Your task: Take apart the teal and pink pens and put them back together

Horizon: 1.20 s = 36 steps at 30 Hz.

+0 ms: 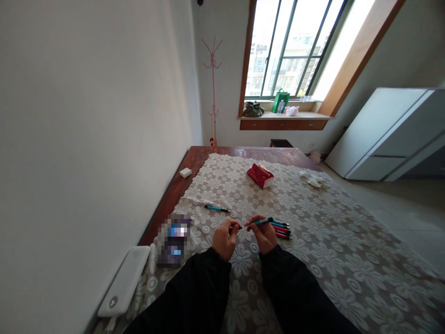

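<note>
My right hand (pixel 266 236) holds a teal-and-black pen (pixel 261 222) in a pinch, tilted, its thin end pointing left. Just left of it, my left hand (pixel 225 239) has thumb and fingers closed on a small black pen part (pixel 239 228), mostly hidden by the fingers. A narrow gap parts the two hands. Close beside my right hand, several teal and red pens (pixel 283 232) lie together on the cloth, partly covered by that hand. Farther forward and left, another teal pen (pixel 217 208) lies alone on the patterned tablecloth (pixel 239 287).
A red tissue pack (pixel 260 176) lies toward the table's far side, with crumpled white tissue (pixel 312 179) to its right. At left are a small white box (pixel 186 172), a blurred dark item (pixel 174 241) and a white power bank (pixel 124 280) near the wall.
</note>
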Tool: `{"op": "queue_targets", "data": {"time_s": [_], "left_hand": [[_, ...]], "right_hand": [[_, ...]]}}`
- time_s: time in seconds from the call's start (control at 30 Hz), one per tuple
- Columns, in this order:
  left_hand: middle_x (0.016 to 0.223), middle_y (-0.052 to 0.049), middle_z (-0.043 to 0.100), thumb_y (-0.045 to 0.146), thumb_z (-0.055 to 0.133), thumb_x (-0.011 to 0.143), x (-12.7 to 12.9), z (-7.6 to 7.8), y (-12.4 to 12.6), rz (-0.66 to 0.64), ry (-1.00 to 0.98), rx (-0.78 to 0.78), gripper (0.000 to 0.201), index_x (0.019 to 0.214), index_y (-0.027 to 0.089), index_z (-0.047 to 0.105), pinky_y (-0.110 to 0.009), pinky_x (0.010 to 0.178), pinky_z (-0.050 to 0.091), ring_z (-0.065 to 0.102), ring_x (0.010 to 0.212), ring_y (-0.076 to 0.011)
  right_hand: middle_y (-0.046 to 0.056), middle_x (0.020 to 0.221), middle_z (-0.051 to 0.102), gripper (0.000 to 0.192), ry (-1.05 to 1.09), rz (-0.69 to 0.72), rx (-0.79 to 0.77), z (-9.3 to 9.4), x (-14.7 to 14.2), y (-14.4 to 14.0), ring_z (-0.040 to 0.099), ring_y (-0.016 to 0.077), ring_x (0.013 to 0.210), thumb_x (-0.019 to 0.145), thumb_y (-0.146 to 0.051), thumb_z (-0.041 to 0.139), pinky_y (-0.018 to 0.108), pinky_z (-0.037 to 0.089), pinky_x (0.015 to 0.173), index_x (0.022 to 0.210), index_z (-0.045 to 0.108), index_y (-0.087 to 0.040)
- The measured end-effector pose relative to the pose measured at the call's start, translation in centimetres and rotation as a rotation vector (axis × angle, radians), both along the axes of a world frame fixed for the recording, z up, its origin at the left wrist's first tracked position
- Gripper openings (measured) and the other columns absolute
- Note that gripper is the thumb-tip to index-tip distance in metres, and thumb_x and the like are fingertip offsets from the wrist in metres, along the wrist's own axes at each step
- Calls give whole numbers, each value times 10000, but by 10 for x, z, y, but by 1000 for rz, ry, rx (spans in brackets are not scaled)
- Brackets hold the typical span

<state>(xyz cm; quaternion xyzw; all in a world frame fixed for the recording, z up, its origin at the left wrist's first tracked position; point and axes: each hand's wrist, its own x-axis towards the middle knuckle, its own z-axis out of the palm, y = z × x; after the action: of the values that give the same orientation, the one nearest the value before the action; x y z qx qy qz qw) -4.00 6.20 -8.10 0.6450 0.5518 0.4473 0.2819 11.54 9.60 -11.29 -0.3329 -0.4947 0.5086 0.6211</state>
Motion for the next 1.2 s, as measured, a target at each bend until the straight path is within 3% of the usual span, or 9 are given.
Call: {"op": "queue_targets", "data": {"time_s": [0.23,0.47,0.67,0.93,1.2], "left_hand": [[940,-55,644,209,432,940,-2,1,1,-6,-28,65,242,966,213,673,-277,763,468,595,873,-171],[968,-57,609,151,447,914,-4,0,4,20,-68,67,247,960,216,681,-289,813,471,583,897,-174],[993,-55,600,110,442,885,-9,0,6,86,20,62,274,956,227,680,-305,830,462,573,942,-189],[983,-43,647,90,530,814,-14,-3,7,101,321,-18,251,919,261,680,-352,847,385,551,971,-233],[968,-33,653,88,519,812,-13,0,7,104,342,-44,196,830,240,641,-343,821,364,554,965,-228]], "right_hand": [[39,816,650,272,51,-140,6,-6,3,3,646,200,750,802,-355,707,343,540,634,972,547,-215],[13,799,641,270,124,-246,-17,0,5,4,639,166,703,778,-340,737,302,523,617,932,551,-220],[15,763,643,291,122,-335,-28,-1,7,4,631,161,638,767,-358,744,284,505,548,907,537,-209],[10,688,647,332,-42,-195,-85,1,0,3,611,153,555,745,-424,749,293,521,532,869,544,-195],[8,668,642,380,-55,-137,-121,4,-4,0,610,154,540,719,-471,760,296,524,529,854,544,-189]]}}
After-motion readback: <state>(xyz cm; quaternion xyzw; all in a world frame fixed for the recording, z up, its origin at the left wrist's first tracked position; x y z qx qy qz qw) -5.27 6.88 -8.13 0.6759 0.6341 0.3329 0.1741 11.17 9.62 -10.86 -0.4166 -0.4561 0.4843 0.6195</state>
